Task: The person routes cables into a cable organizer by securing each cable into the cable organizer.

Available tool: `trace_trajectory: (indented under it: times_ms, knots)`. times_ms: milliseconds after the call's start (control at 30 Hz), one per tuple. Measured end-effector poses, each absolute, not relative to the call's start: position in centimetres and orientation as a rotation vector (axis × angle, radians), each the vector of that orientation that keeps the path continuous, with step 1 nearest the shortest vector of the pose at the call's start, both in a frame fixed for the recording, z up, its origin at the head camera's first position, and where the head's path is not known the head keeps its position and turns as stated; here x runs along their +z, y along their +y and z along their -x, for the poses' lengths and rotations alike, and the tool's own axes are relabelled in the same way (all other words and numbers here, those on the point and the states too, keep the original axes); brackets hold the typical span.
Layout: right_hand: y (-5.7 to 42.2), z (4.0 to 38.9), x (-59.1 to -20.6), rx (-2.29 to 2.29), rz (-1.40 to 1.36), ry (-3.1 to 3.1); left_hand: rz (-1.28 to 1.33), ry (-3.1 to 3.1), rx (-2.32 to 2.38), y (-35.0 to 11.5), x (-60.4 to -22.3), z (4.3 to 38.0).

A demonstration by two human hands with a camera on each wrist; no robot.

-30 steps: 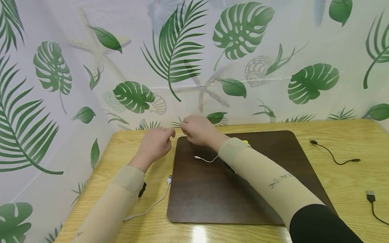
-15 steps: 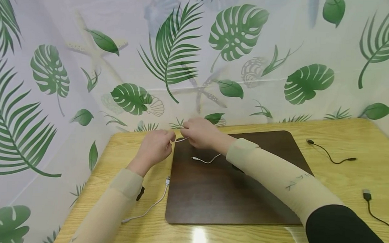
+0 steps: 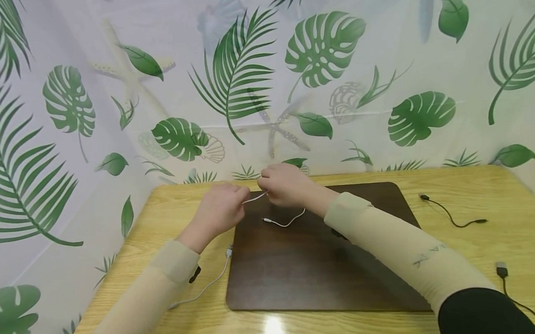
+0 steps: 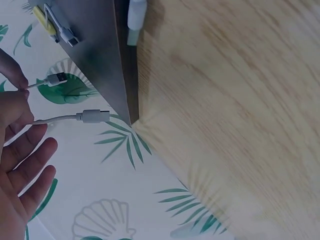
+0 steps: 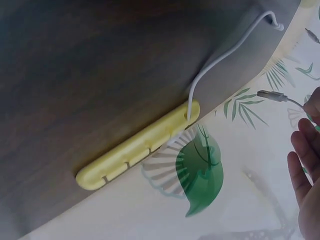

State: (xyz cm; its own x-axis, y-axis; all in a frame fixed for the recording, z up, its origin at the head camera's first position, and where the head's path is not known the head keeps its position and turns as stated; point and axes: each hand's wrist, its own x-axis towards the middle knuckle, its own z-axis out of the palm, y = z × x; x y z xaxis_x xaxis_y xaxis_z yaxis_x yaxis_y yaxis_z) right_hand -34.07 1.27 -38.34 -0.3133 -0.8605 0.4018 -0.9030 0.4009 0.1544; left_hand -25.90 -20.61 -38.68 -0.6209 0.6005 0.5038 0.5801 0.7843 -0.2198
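Note:
Between my two hands runs a short white USB cable (image 3: 254, 198), above the far left corner of a dark brown board (image 3: 317, 272). My left hand (image 3: 219, 209) pinches one part of it; a white plug (image 4: 95, 116) sticks out past those fingers in the left wrist view. With fingertips, my right hand (image 3: 288, 185) pinches the cable close behind its USB-A plug (image 5: 272, 95). On the board's far edge sits a yellow cable holder (image 5: 137, 146) with several slots. Another white cable (image 5: 220, 57) is in its end slot and trails onto the board.
Left of the board a white USB cable (image 3: 208, 284) lies on the wooden table (image 3: 169, 203). To the right are a short black cable (image 3: 451, 215) and a black USB plug with its cable (image 3: 503, 270). A leaf-patterned cloth (image 3: 261, 78) rises behind the table.
Both hands have shifted slightly right and nearer, still pinching the white cable. More of its length shows between them. The view has tilted a little; the cables on the table stay put.

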Motion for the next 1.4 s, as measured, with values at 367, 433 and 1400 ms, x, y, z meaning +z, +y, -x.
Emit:
trace_trajectory:
  times_ms: [367,433,1400]
  knots:
    - [3.0,33.3,-38.1,0.113,-1.554,-2.088,0.882,-2.423,0.045,-19.3,-38.5,25.1]
    - [3.3,33.2,-38.0,0.102,-1.558,-2.069,0.892,-2.418,0.044,-19.0,-38.5,24.9]
    - [8.9,31.6,-39.0,0.125,-1.583,-1.852,1.029,-2.371,0.061,-14.7,-38.8,23.6]
